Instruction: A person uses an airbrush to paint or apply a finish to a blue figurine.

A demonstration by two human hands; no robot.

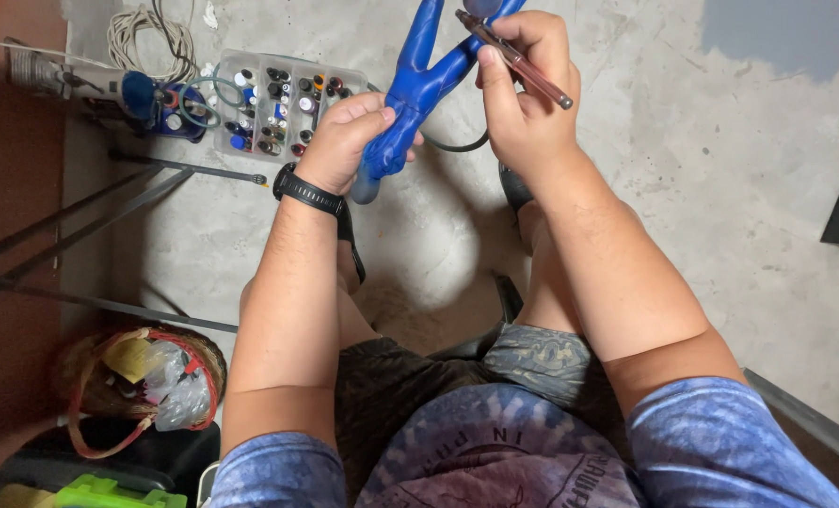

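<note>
Now left hand (344, 141) grips blue figure (417, 85); right hand (523, 94) holds airbrush (518, 62) beside it.

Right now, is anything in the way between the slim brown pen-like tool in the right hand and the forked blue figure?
Nothing visible. The right hand holds the slim brown pen-like tool right beside the forked blue figure, which the left hand grips lower down. The tool's tip is cut off at the frame's top edge.

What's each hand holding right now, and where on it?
Left hand grips the blue forked figure at its lower stem. Right hand holds a thin brown airbrush-like tool mid-shaft.
</note>
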